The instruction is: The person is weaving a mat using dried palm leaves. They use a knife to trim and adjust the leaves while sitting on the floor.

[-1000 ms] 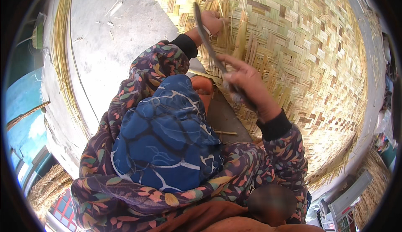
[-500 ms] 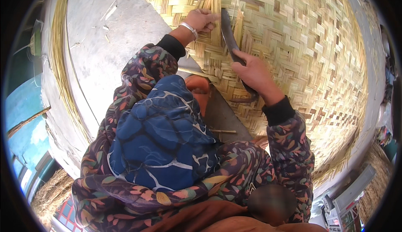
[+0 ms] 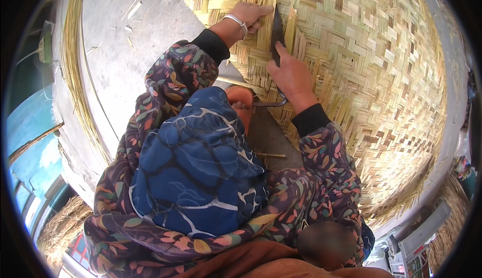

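Observation:
A large woven mat of pale bamboo strips [image 3: 371,77] spreads over the right side. At its upper left part my left hand [image 3: 248,17] is closed, thumb and finger pinching a flat bamboo strip [image 3: 265,34] of the weave. My right hand [image 3: 293,74] is wrapped round the handle of a dark-bladed knife [image 3: 277,29]. The blade points away from me, its tip by my left fingertips, along the strip's edge. Below my right hand, the knife's thin, hooked tail end curls leftward. Most of the handle is hidden in my palm.
A bare foot [image 3: 241,97] rests at the mat's near left edge. One short stick [image 3: 271,155] lies on the floor close to me. Long thin strips [image 3: 75,62] lie in a bundle at the far left, and small scraps [image 3: 134,9] are scattered on the grey floor [image 3: 115,52].
My right hand has moved left and slightly away from me, and the knife has turned, its hooked tail swinging left. My left hand has shifted slightly right and away, still pinching at the weave.

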`<state>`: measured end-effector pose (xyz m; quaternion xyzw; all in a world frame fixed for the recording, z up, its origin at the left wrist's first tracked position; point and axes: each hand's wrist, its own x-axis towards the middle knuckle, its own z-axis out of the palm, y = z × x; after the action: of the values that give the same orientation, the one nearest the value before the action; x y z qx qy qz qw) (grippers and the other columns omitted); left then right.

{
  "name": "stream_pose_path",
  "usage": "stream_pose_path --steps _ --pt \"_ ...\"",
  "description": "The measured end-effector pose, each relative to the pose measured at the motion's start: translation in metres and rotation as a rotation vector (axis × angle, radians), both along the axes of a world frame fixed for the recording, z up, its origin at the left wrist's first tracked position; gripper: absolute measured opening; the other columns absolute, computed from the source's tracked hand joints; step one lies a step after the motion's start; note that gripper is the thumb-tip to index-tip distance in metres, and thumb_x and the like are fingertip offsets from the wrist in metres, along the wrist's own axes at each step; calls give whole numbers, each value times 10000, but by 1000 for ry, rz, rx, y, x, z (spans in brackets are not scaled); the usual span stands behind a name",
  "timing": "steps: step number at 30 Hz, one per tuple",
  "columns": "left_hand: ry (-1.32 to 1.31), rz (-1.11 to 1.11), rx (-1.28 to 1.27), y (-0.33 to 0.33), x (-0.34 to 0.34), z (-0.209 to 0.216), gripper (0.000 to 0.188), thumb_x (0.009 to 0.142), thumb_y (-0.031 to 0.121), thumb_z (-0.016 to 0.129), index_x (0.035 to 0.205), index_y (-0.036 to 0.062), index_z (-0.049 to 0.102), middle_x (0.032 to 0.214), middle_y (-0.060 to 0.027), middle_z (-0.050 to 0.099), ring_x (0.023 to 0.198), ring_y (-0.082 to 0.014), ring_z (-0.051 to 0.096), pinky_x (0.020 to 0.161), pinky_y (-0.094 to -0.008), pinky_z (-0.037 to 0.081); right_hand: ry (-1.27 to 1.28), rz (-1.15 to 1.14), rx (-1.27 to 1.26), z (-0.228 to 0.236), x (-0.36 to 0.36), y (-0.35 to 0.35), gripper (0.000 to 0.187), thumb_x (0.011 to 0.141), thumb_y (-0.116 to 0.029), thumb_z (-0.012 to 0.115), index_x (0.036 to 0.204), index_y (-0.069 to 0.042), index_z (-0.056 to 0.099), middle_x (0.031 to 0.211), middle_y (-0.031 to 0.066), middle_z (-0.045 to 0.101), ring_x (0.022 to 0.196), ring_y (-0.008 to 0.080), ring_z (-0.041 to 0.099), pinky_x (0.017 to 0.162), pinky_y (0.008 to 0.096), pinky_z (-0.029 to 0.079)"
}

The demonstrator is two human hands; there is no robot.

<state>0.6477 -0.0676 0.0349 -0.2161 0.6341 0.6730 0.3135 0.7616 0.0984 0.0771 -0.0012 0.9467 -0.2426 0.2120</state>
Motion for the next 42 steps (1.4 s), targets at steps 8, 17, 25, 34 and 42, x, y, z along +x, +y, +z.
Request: stream_pose_path --steps 8,17,25,34,42 --pt "-18 76 -72 7 18 18 275 856 298 672 859 28 623 543 -4 492 369 -88 394 338 -239 269 -39 9 -10 5 -4 5 542 782 -338 540 1295 -164 521 832 188 665 770 373 647 698 488 512" --pt "96 71 -55 10 15 10 303 821 247 729 887 -24 610 564 -28 490 424 -123 474 348 -258 302 16 78 37 1 -3 8 535 793 -339 537 1297 -161 519 770 165 665 719 355 649 651 483 519" --pt "45 11 -108 9 2 7 290 804 220 743 721 15 556 542 -39 476 409 -133 454 346 -273 300 39 70 42 -2 0 6 535 778 -344 536 1289 -182 524 758 181 656 702 369 643 640 486 514" --pt "-76 -68 -108 3 7 25 232 788 201 742 722 23 609 508 -11 463 368 -117 403 343 -261 321 26 70 24 -4 -1 6 556 785 -347 545 1314 -186 495 750 173 659 702 366 646 635 494 513" --pt "-283 26 -68 6 17 29 151 830 178 698 763 59 633 552 30 507 366 -53 367 365 -235 394 2 76 -9 -5 0 8 570 786 -345 563 1322 -170 484 750 173 656 712 370 642 642 485 509"
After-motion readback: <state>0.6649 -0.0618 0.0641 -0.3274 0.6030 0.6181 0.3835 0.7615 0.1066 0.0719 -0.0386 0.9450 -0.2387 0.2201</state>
